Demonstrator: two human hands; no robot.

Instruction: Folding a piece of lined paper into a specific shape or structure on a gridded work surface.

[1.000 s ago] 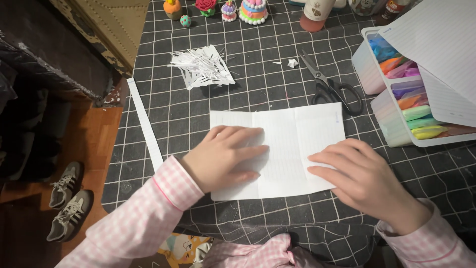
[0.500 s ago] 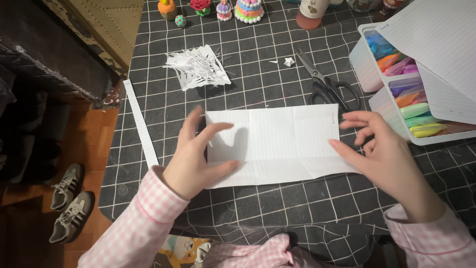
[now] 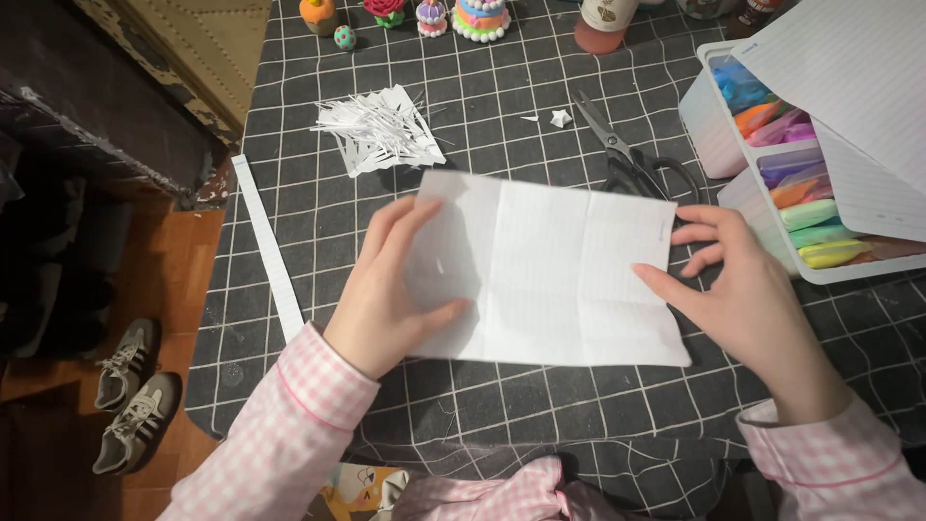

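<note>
Dark grid-patterned tablecloth (image 3: 463, 125), wooden floor (image 3: 183, 260), grey sneakers (image 3: 130, 396)

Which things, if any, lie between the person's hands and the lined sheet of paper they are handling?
Nothing visible does. The left hand grips the lined sheet at its left edge, and the right hand touches its right edge. The scissors and cut paper scraps lie beyond it.
</note>
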